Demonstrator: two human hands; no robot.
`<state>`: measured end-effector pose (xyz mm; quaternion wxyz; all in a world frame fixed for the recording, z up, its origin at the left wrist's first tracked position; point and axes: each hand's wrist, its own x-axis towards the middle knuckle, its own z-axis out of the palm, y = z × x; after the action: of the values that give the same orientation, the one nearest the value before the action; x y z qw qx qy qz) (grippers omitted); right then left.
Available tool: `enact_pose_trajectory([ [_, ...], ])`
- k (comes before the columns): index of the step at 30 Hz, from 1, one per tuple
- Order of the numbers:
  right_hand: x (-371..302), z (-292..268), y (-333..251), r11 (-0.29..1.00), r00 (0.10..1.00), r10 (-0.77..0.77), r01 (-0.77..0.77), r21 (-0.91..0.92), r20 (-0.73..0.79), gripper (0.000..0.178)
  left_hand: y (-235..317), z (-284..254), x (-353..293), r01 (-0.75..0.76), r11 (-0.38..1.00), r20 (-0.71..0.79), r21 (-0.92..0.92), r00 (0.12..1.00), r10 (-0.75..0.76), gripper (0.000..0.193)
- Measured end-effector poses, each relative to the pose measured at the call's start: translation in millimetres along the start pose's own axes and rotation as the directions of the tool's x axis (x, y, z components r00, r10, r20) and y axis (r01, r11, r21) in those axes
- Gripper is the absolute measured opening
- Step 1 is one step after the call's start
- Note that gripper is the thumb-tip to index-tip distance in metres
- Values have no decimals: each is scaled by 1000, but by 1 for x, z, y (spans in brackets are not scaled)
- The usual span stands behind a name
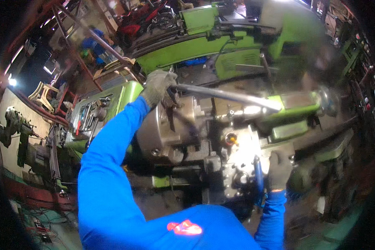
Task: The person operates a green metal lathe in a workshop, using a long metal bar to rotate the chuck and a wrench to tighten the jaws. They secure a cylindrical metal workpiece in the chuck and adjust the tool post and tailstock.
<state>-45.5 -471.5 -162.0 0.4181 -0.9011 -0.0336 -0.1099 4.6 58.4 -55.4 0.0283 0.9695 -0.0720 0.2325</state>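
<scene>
My left hand (159, 86), in a grey work glove, is closed around the left end of a long metal bar (225, 95). The bar slants across above the lathe toward the green tailstock (298, 104). Below that hand is the large steel chuck (154, 135), with a dark upright shaft (170, 114) under the grip; whether shaft and bar are joined is unclear. My right hand (279, 170), also gloved, is beside the blue lever (258, 175) at the right of the brightly lit carriage (241, 160). Its fingers are blurred, and any hold is hidden.
Hand tools lie in a tray (87, 118) on the green headstock at left. Another green machine (200, 52) stands behind the lathe. Chairs (42, 96) and metal posts are at far left. A dark blurred shape, possibly a person, is at upper right.
</scene>
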Motion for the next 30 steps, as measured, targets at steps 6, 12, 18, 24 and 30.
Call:
enact_pose_trajectory([
  [6, 0, 1, 4, 999, 1000, 17, -17, -45, 1, 25, -13, 9, 38, 11, 847, 196, -532, 974, 110, 25],
  [12, -1, 1, -1, 1000, 1000, -10, 10, 0, -14, 24, 8, 9, 40, 214, 973, 314, 89, 921, -231, 105],
  [18, -2, -3, -8, 999, 1000, 12, -13, -29, -10, 22, 39, 5, 73, 196, 934, 471, 297, 821, -322, 74],
  [24, -2, -2, -8, 996, 1000, 16, -18, -89, -27, 23, 62, -8, 53, -227, 974, 306, 24, 929, 209, 47],
  [30, 0, 1, -4, 999, 999, 17, -18, -47, -27, 24, 59, -9, -9, -411, 882, 74, -231, 896, 437, 15],
])
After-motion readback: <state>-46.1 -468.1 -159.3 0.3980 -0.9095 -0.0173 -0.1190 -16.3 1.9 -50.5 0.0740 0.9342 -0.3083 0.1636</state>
